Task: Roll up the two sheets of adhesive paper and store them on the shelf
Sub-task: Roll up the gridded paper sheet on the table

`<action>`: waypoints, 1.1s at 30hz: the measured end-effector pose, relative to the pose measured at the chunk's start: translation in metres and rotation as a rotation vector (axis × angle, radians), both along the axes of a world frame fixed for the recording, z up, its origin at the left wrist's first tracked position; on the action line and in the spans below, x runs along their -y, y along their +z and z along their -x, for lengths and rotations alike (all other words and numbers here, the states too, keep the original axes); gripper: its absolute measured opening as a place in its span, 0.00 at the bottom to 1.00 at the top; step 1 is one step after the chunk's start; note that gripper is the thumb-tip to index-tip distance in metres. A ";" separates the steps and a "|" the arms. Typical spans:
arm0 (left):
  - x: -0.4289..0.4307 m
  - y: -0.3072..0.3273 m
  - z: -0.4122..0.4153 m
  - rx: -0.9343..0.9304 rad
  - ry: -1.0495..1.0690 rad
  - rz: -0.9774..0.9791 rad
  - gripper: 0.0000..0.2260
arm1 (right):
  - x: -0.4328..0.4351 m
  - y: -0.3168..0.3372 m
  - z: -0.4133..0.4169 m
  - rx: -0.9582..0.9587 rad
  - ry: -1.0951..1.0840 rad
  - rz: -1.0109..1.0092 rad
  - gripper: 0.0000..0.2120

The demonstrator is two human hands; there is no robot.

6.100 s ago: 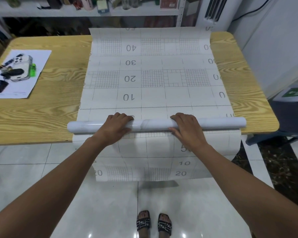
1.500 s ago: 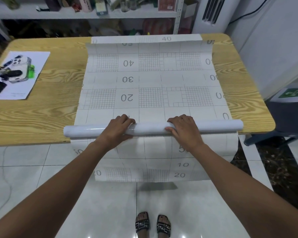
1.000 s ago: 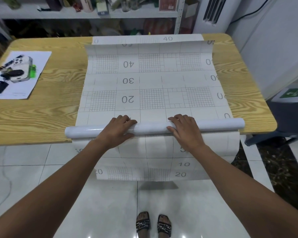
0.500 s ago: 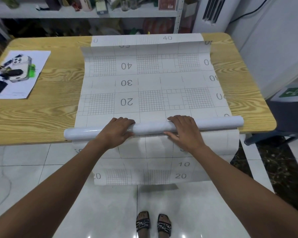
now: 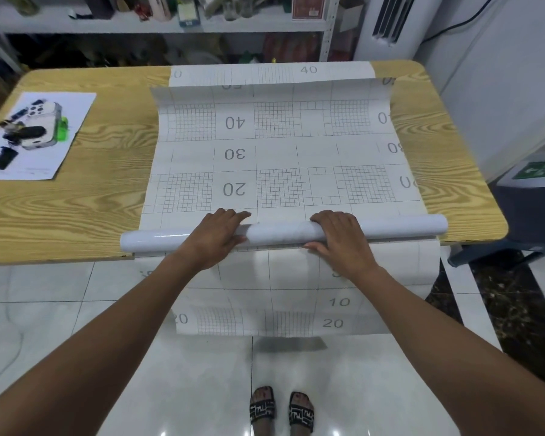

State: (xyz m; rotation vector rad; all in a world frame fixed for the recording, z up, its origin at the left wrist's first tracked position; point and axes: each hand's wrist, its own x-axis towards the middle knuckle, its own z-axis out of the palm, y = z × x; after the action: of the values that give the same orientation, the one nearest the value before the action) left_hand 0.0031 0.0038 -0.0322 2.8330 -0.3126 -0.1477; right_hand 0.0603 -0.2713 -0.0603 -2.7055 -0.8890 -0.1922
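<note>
A white glossy paper roll (image 5: pixel 280 232) lies across the wooden table (image 5: pixel 60 209) along its front edge. My left hand (image 5: pixel 216 239) and my right hand (image 5: pixel 342 240) both grip it, fingers curled over the top, the right thumb under it. Beyond the roll the unrolled part of the top sheet (image 5: pixel 277 152) lies flat with its grid backing up; its far edge curls up. The second sheet (image 5: pixel 274 72) lies under it, showing past the far edge and hanging over the front edge (image 5: pixel 296 297) toward the floor.
A white paper (image 5: pixel 60 133) carrying a phone and small dark items lies at the table's left. The shelf (image 5: pixel 158 25), crowded with bottles and boxes, stands behind the table. A white air conditioner (image 5: pixel 387 20) is at back right. My sandalled feet (image 5: pixel 280 410) stand on tiled floor.
The roll has taken up more of the top sheet: its far edge has come nearer, uncovering the second sheet's far end. Both hands stay on the roll.
</note>
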 end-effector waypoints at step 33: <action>0.001 -0.009 0.002 0.062 -0.012 -0.024 0.21 | -0.006 0.009 -0.001 -0.075 -0.070 0.039 0.15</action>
State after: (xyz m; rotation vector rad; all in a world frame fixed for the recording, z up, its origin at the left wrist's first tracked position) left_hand 0.0008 0.0030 -0.0416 2.8639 -0.3438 -0.0672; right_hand 0.0614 -0.2658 -0.0511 -2.7624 -0.7853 -0.0877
